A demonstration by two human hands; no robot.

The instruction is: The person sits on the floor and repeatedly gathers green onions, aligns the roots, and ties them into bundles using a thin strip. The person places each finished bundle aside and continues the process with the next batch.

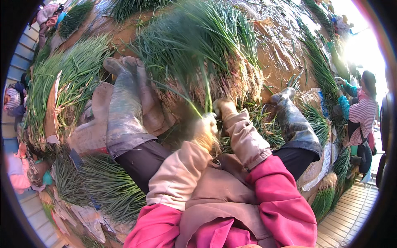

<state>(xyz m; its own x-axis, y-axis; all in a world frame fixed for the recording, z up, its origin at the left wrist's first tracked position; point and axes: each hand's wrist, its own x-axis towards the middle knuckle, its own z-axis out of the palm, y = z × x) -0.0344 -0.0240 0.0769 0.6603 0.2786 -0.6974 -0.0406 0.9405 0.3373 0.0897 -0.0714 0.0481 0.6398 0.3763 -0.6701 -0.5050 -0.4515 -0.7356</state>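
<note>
In the head view my left hand (206,130), gloved and blurred by motion, is closed around the lower stalks of a few green onions (207,90). Their leaves point away from me and pale roots hang below the fist. Close beside it on the right is my gloved right hand (225,108), its fingers bent near the same stalks; whether it grips any is hidden. Just beyond both hands lies a large heap of green onions (198,40), with tangled roots (245,77) along its near right side.
My booted legs (125,102) flank the work spot. More onion heaps (68,83) lie at left and lower left (111,183). Loose trimmings (263,124) cover the ground by my right boot (291,117). Cardboard (90,135) lies at left. A person (361,108) works at right, others at left.
</note>
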